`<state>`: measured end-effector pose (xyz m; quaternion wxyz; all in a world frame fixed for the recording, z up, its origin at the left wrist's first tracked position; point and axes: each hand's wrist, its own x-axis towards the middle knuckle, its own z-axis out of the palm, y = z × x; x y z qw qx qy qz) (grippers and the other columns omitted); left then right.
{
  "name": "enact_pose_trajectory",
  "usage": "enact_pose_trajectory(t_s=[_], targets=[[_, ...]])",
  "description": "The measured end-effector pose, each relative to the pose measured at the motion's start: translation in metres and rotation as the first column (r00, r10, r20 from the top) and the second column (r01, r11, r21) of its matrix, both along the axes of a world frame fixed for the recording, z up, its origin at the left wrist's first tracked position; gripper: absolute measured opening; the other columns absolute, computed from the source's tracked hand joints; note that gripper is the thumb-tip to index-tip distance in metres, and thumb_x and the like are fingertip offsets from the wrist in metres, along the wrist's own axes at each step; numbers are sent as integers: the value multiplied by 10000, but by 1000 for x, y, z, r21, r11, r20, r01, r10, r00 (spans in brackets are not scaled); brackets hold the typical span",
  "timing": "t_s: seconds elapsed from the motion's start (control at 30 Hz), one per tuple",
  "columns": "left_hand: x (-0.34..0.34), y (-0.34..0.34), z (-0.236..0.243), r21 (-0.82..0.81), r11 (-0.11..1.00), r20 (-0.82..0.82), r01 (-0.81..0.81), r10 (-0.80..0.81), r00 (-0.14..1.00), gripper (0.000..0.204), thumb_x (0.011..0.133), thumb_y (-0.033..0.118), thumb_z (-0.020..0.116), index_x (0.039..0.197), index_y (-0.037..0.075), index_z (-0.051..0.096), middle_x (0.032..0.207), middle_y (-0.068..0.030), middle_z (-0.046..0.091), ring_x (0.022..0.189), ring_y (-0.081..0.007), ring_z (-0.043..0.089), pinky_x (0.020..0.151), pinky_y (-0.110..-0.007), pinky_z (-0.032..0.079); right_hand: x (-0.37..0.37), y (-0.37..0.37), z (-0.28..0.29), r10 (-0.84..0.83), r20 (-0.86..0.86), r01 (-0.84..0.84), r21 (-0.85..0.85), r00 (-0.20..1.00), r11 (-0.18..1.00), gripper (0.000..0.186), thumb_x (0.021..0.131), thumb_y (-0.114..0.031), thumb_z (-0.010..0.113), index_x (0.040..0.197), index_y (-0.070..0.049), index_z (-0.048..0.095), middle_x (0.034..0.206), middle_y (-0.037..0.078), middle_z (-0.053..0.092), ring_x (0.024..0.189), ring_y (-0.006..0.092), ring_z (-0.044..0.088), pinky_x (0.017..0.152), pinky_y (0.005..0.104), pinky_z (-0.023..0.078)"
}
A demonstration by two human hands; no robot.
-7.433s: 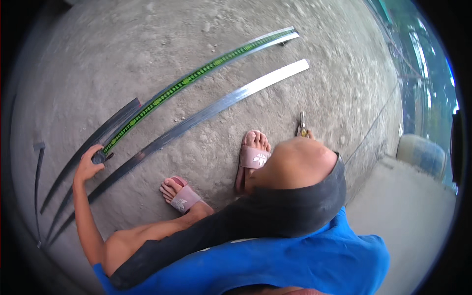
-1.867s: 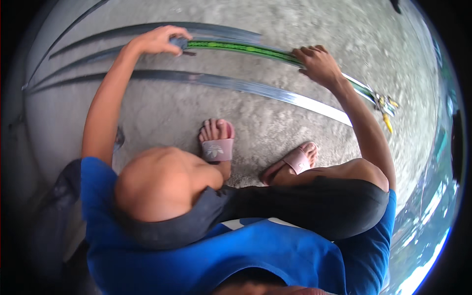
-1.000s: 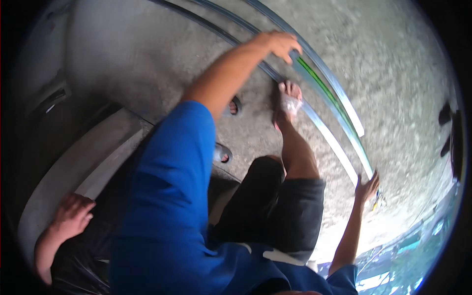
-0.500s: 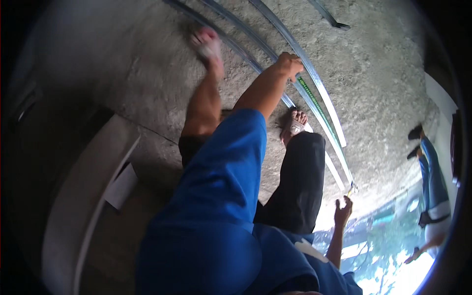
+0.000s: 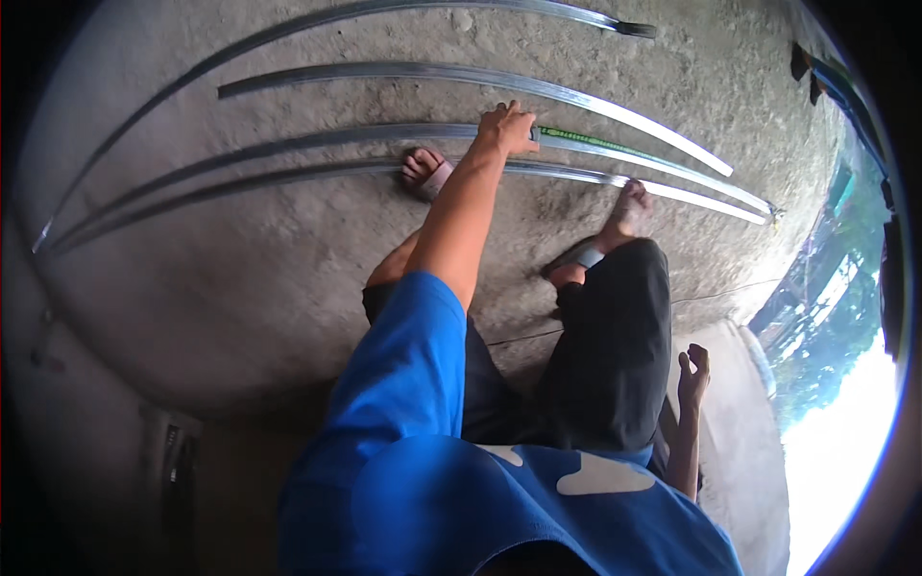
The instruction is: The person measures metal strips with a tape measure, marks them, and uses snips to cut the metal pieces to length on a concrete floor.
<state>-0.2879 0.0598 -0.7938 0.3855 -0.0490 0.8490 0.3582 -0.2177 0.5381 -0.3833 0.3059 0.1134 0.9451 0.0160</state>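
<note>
My left hand (image 5: 507, 130) reaches down to the ground, its fingers curled over the case of a tape measure (image 5: 536, 136). From it a green blade (image 5: 600, 143) runs rightward along a long silver metal channel (image 5: 355, 134), toward the channel's right end. My right hand (image 5: 694, 374) hangs in the air by my right knee, fingers loosely bent and apart, with nothing in it. A second channel (image 5: 557, 173) lies on the near side, close to my feet. Another, shorter channel (image 5: 423, 70) lies just beyond my left hand.
A further long metal strip (image 5: 384, 8) curves across the far ground, a dark piece (image 5: 636, 30) at its right end. My left foot (image 5: 424, 173) and right foot (image 5: 615, 221) are beside the nearest channel. At the far right, another person's legs (image 5: 834, 86) show. The ground (image 5: 288, 259) is rough concrete.
My view has turned, so the channels now run across it instead of slanting. My left foot has shifted nearer the channels. My left hand stays on the tape measure; the right remains raised.
</note>
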Motion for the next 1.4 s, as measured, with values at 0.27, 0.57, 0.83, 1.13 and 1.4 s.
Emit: enact_pose_trajectory(t_s=[0.27, 0.57, 0.83, 1.13, 1.4], targets=[[120, -145, -13, -8, 997, -16, -79, 79, 997, 704, 767, 430, 806, 1377, 165, 576, 1360, -232, 528, 1285, -390, 510, 1075, -442, 435, 90, -133, -1, -193, 47, 199, -182, 980, 963, 406, 930, -248, 665, 1264, -30, 589, 1237, 160, 650, 1169, 275, 623, 921, 401, 527], [248, -348, 4, -144, 989, -186, 42, -69, 980, 664, 817, 410, 772, 1406, 201, 549, 1309, -189, 566, 1245, -379, 540, 1055, -452, 452, 244, -187, -103, -294, 116, 315, -429, 949, 847, 306, 936, -167, 668, 1203, -25, 623, 1085, 117, 698, 1008, 187, 670, 881, 328, 515], [290, -462, 26, -144, 973, -78, 182, -194, 978, 638, 826, 267, 746, 1418, 154, 536, 1345, -173, 574, 1245, -342, 555, 1069, -410, 431, 373, -287, -380, -705, 332, 766, -430, 627, 478, 259, 944, -216, 637, 1101, -14, 679, 920, 115, 717, 789, 179, 693, 698, 308, 561], [337, -580, -32, -209, 943, -205, 260, -302, 931, 607, 843, 360, 713, 1355, 71, 563, 1190, -224, 630, 1106, -385, 621, 993, -430, 486, 470, -398, -622, -482, -509, 648, 218, 713, 730, 332, 903, -341, 664, 1008, -28, 701, 940, 220, 703, 925, 387, 683, 792, 465, 559], [387, -672, -41, -42, 968, -140, 248, -252, 958, 575, 846, 317, 711, 1313, 7, 583, 1177, -230, 630, 1105, -383, 611, 990, -425, 465, 455, -355, -596, -381, -551, 552, 183, 743, 813, 346, 909, -311, 603, 1123, -42, 564, 1034, 258, 689, 988, 449, 667, 864, 511, 526]])
